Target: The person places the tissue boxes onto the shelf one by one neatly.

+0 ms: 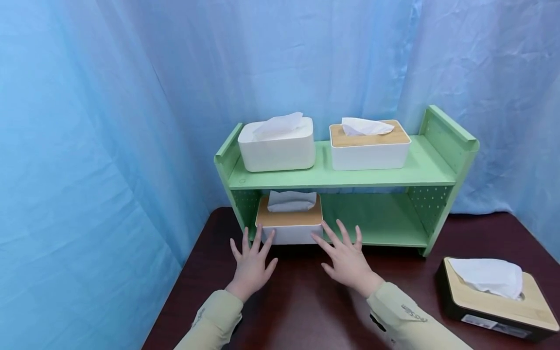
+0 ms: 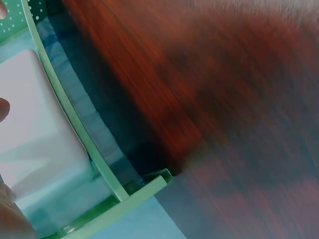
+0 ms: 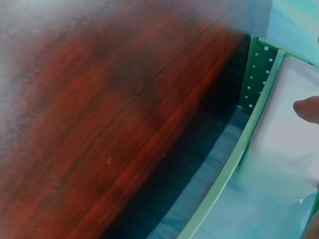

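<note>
On the lower shelf, at its left end, sits a white tissue box [image 1: 292,234] with a wooden lid and a tissue sticking out. My left hand [image 1: 251,272], fingers spread and straight, is at the front left of that box. Spread in the same way, my right hand [image 1: 348,265] is at its front right corner. Whether the fingertips touch the box I cannot tell. In the left wrist view the box's white side [image 2: 35,124] shows beside part of a finger. The right wrist view shows a fingertip [image 3: 308,109] in front of the white box [image 3: 286,129].
A green two-tier shelf [image 1: 420,238] stands on the dark red table [image 1: 302,311]. Its top tier carries an all-white tissue box [image 1: 280,154] and a wood-lidded white one [image 1: 369,158]. A black tissue box [image 1: 494,311] with a wooden lid lies at right. Blue curtains [image 1: 109,146] hang behind.
</note>
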The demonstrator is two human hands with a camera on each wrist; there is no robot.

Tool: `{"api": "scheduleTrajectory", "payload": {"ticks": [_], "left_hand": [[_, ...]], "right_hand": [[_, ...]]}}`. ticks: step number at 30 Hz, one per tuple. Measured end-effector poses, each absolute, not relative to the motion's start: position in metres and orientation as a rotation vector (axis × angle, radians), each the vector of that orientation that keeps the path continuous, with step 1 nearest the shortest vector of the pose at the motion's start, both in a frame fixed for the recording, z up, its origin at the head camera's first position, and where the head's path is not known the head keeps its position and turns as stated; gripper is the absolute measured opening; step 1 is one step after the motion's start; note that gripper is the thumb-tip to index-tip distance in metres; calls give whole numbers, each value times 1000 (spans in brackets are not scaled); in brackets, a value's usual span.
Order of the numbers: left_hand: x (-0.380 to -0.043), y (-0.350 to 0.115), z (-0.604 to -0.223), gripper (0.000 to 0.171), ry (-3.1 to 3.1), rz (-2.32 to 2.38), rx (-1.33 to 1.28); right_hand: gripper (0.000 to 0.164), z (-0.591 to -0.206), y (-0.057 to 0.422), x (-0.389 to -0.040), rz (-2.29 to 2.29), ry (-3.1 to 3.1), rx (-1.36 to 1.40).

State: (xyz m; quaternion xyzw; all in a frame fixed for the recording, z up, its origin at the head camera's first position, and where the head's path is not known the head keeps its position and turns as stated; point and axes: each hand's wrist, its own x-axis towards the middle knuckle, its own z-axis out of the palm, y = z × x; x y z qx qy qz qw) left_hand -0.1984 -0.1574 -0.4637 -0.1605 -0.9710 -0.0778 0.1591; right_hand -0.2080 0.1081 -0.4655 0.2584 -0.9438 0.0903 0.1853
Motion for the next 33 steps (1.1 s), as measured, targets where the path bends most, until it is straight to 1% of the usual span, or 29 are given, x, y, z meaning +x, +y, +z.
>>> {"api": "scheduleTrajectory", "payload": {"ticks": [6,16,24,33], "left_hand": [[-212,-157,-459,65,-2832,-284,-418],[-232,-159,-457,68,-2901,-222,-338],[-240,-156,-455,70,-2930,-205,-310],[-237,-157,-464,69,-2892,-209,-289]], "right_hand": [[79,-461,101,-223,184,-2725,720],[82,-458,96,-243,117,-2756,725],[79,-456,95,-248,130,-2774,717],[77,-460,96,-246,199,-2753,730]]}}
